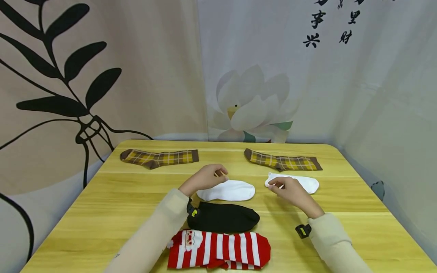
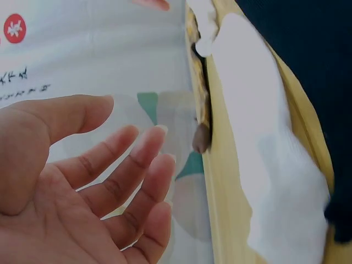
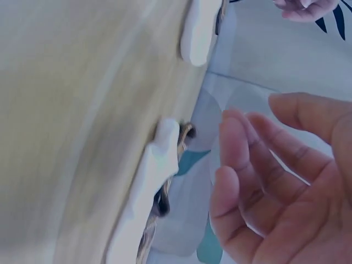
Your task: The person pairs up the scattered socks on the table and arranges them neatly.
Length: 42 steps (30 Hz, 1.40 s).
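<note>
My left hand [image 1: 207, 177] hovers over the ankle end of a white sock [image 1: 230, 190], its fingers loosely bent with nothing between them. In the left wrist view that palm [image 2: 71, 203] faces the camera, thumb apart from the fingers. My right hand [image 1: 290, 190] is above a second white sock [image 1: 308, 184] and partly covers it. The right wrist view shows the hand [image 3: 286, 181] relaxed and holding nothing, with the white sock [image 3: 146, 181] lying beyond it on the table. Just nearer than the left white sock lies a black sock [image 1: 223, 218].
Two brown and yellow plaid socks, the left one [image 1: 167, 158] and the right one [image 1: 281, 161], lie along the back of the wooden table [image 1: 112, 204]. Red and white striped socks [image 1: 232, 248] with a Santa face lie at the front. A printed curtain [image 1: 164, 76] hangs behind.
</note>
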Motion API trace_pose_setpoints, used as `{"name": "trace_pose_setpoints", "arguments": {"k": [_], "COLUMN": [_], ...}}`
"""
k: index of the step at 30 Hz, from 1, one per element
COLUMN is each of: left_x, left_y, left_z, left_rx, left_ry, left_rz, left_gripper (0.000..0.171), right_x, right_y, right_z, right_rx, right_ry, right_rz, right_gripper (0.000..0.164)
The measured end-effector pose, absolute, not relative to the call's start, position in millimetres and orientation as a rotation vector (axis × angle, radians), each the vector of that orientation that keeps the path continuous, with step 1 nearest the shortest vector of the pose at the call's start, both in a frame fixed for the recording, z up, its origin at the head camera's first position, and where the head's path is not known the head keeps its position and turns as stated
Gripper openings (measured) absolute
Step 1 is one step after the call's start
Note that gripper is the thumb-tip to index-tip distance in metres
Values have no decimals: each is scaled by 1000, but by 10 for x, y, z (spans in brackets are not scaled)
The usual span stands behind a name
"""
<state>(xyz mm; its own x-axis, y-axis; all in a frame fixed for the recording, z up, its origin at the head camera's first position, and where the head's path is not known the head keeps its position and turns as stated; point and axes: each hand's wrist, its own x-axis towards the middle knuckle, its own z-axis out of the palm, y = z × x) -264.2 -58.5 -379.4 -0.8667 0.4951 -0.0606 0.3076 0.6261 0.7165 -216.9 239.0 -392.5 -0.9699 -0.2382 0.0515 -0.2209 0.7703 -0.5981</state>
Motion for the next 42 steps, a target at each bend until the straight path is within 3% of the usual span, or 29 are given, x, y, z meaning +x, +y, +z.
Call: {"name": "trace_pose_setpoints", "arguments": {"k": [20, 31, 42], "left_x": [-2812, -2914, -2962], "left_y": [-80, 160, 410], "left_z": [-3862, -3929, -4030], "left_rx": [677, 677, 641], "left_ry": [2526, 2515, 2511], "left_rz": [1098, 1101, 1070], "left_gripper": [32, 32, 29], "right_x": [-2085, -2064, -2074], "right_y": [3017, 3460, 3732], "right_z": [-3907, -3955, -4028], "right_rx": [-150, 20, 108], "right_ry": [2945, 2999, 2995], "right_rz": [-1112, -1072, -1055], "right_gripper": [36, 57, 63]}}
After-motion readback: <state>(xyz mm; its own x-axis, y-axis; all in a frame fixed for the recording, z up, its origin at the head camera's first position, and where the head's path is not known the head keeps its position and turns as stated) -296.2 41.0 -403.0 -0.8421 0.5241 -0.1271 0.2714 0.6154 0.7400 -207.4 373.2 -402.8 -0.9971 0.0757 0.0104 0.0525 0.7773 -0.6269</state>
